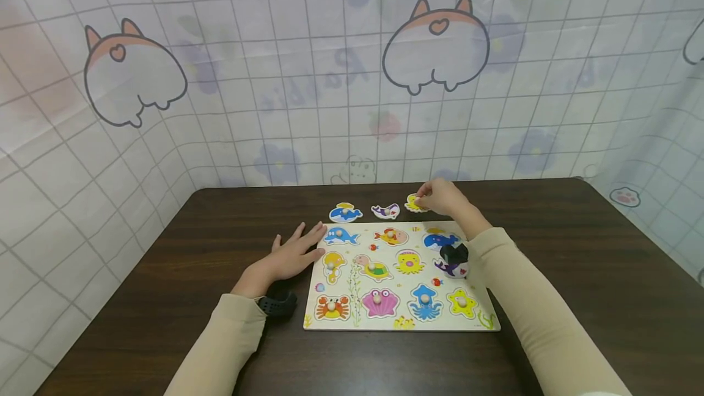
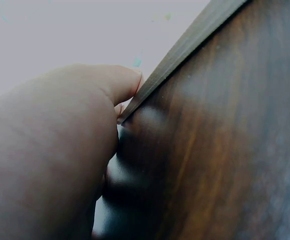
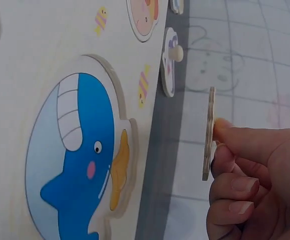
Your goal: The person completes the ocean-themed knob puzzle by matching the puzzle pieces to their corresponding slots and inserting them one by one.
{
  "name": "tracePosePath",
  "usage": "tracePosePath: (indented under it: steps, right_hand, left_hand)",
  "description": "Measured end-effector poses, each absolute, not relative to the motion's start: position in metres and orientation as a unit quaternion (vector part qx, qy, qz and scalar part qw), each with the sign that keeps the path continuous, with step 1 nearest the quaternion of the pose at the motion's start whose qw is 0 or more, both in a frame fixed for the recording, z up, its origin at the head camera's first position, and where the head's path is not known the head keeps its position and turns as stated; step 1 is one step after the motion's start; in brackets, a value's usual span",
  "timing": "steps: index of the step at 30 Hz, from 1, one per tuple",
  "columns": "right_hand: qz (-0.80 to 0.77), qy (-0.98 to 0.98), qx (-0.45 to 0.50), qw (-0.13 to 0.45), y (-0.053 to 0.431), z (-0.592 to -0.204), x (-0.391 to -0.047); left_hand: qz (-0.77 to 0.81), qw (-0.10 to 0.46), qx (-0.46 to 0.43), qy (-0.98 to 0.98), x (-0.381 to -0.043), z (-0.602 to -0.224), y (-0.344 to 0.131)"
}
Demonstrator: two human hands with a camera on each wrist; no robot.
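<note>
My right hand point(image 1: 440, 196) pinches a yellow puzzle piece point(image 1: 414, 203) behind the board's far edge. In the right wrist view this piece appears edge-on, between thumb and fingertips and apart from the board. The pale puzzle board point(image 1: 352, 323) lies flat, with colourful sea-animal pictures. Fingers spread, my left hand point(image 1: 291, 258) rests at the board's left edge; the left wrist view shows the thumb point(image 2: 122, 82) touching that edge. A blue whale piece point(image 1: 345, 213) and a purple whale piece point(image 1: 385, 211) lie behind the board. The blue whale recess point(image 3: 92, 150) shows a printed picture without a knob.
Knobbed pieces sit in the board, among them a crab point(image 1: 332, 308), a pink shell point(image 1: 379, 304), a squid point(image 1: 425, 305) and a starfish point(image 1: 462, 305). The dark wooden table point(image 1: 181, 298) extends around it. A patterned curtain point(image 1: 308, 109) hangs behind the far edge.
</note>
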State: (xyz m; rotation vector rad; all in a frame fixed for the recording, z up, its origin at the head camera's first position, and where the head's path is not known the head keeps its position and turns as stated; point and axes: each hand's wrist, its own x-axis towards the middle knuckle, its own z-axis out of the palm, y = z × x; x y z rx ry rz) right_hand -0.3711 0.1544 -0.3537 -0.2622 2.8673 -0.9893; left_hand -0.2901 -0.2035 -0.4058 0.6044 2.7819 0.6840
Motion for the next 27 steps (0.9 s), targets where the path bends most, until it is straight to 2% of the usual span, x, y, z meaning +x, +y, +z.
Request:
tracePosePath:
  steps: [27]
  right_hand:
    - [-0.292, 0.942, -0.162, 0.034, 0.157, -0.346, -0.322]
  left_hand:
    - [0.233, 0.105, 0.207, 0.944, -0.292, -0.408, -0.203]
